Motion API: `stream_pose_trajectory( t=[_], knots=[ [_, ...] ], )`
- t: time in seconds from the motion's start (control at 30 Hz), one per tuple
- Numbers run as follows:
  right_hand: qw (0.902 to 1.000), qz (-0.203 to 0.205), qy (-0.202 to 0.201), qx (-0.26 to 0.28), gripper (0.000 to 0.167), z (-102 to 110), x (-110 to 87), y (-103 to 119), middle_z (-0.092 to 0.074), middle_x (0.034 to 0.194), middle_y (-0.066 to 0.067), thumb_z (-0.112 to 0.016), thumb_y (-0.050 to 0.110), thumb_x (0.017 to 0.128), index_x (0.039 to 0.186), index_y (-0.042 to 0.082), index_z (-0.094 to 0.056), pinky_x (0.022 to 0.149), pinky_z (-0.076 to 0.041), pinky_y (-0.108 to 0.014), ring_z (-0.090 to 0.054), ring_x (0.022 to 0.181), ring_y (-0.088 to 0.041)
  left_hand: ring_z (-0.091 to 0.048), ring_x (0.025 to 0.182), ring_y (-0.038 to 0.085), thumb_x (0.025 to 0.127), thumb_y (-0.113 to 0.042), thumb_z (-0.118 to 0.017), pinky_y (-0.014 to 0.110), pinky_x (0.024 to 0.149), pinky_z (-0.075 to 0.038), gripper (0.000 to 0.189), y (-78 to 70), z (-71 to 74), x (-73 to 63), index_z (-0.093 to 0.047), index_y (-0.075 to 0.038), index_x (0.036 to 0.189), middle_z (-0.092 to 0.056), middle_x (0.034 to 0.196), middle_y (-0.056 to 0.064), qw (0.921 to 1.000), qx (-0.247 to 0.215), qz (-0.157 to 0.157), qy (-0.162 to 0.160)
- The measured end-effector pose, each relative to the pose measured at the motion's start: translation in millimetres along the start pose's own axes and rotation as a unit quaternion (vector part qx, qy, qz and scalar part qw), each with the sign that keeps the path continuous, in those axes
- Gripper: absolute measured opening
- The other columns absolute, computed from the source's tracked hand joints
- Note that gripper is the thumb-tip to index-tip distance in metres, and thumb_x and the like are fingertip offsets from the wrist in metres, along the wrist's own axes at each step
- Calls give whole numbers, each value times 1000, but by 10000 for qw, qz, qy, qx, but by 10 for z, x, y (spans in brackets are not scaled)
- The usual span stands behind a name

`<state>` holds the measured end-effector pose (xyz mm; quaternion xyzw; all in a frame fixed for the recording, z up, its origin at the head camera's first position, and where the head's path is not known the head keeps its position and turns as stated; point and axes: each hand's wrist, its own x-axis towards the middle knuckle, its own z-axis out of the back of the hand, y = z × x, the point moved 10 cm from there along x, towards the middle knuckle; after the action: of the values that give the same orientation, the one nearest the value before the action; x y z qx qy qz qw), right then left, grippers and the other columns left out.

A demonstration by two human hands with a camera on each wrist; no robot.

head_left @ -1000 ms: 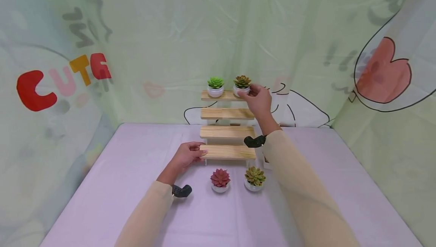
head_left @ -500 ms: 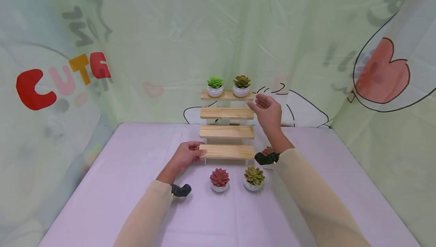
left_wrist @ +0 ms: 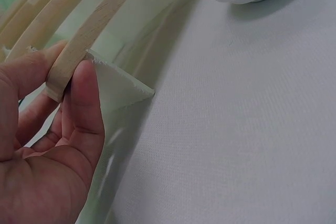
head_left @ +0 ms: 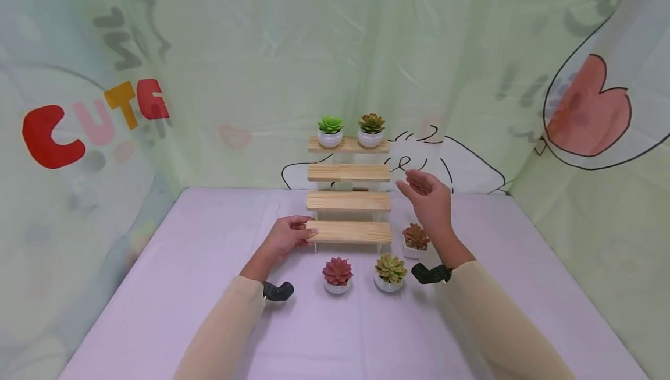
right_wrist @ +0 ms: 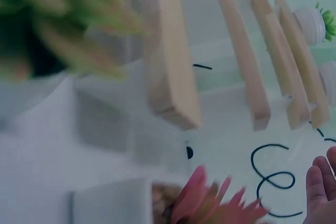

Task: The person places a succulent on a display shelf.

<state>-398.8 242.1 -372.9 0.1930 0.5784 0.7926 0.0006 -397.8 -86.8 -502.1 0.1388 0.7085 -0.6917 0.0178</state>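
Observation:
My left hand [head_left: 285,237] grips the left end of the lowest board of a wooden tiered shelf [head_left: 348,201]. In the left wrist view, thumb and fingers pinch that board [left_wrist: 79,40] from above and below. My right hand [head_left: 431,199] is in the air to the right of the shelf, fingers loosely extended, holding nothing. On the top board stand a bright green succulent [head_left: 330,131] and a brown-green succulent [head_left: 371,130], both in round white pots. A reddish succulent in a square white pot [head_left: 416,240] stands on the table below the right hand.
In front of the shelf, a dark pink succulent [head_left: 337,275] and a yellow-green succulent [head_left: 390,272] stand in white pots on the pale table [head_left: 324,345]. A printed curtain [head_left: 251,77] surrounds the table at the back and sides.
My right hand has let go of the brown-green succulent's pot on the top board and moved down and right, uncovering the square-potted succulent. My left hand stays on the lowest board.

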Motion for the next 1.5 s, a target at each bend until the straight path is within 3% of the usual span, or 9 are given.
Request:
stream_pose_trajectory(
  t=[0.23, 0.5, 0.6, 0.73, 0.83, 0.93, 1.1, 1.5],
  knots=[
    [9976, -247, 432, -477, 62, 137, -164, -279, -63, 142, -11, -76, 47, 91, 139, 11, -62, 113, -48, -36, -57, 135, -29, -66, 79, 12, 94, -1, -72, 23, 67, -61, 42, -9, 3, 0, -62, 5, 134, -65, 101, 8, 10000, 14, -9, -7],
    [9913, -273, 1136, -613, 64, 225, -342, -550, -58, 148, -12, -80, 38, 90, 142, 9, -58, 113, -45, -32, -53, 139, -29, -65, 78, 12, 93, -1, -72, 22, 65, -61, 42, -20, -9, 11, -62, 5, 134, -65, 98, 6, 10000, -2, 6, 16],
    [9877, -376, 1360, -676, 70, 247, -389, -659, -54, 151, -12, -80, 40, 89, 146, 10, -54, 114, -44, -34, -50, 142, -31, -65, 78, 12, 93, -1, -72, 23, 65, -61, 42, -45, -15, 23, -62, 4, 134, -64, 99, 6, 10000, -2, 23, 16],
    [9812, -642, 1693, -671, 79, 258, -456, -814, -49, 155, -13, -81, 43, 87, 151, 12, -48, 112, -46, -29, -46, 144, -32, -65, 79, 13, 94, -2, -72, 23, 65, -61, 42, -94, -9, 48, -63, 4, 134, -65, 102, 8, 10000, 64, -24, 2],
    [9753, -790, 1972, -605, 86, 246, -505, -914, -45, 158, -13, -84, 39, 85, 154, 11, -43, 113, -44, -27, -43, 146, -31, -65, 79, 13, 94, -3, -72, 23, 66, -61, 41, -106, 5, 60, -63, 3, 134, -66, 102, 8, 9999, 112, -35, -23],
    [9703, -840, 2188, -599, 89, 228, -539, -978, -42, 160, -15, -86, 33, 84, 156, 8, -39, 116, -41, -32, -41, 148, -33, -65, 79, 13, 94, -2, -72, 23, 66, -61, 41, -93, 17, 66, -62, 4, 134, -65, 100, 7, 10000, 80, -13, -38],
    [9666, -914, 2296, -682, 86, 224, -558, -1033, -44, 158, -18, -87, 28, 83, 154, 7, -43, 115, -45, -40, -46, 144, -36, -65, 79, 13, 94, 0, -71, 24, 66, -61, 42, -62, 29, 63, -61, 5, 135, -65, 103, 9, 10000, 26, 7, -67],
    [9584, -1335, 2329, -965, 83, 226, -624, -1250, -49, 152, -23, -87, 26, 83, 151, 2, -45, 109, -52, -40, -50, 139, -38, -66, 81, 15, 93, -3, -73, 25, 68, -62, 44, 14, 7, -3, -62, 2, 135, -67, 106, 10, 9999, 74, 130, -20]
  ],
)
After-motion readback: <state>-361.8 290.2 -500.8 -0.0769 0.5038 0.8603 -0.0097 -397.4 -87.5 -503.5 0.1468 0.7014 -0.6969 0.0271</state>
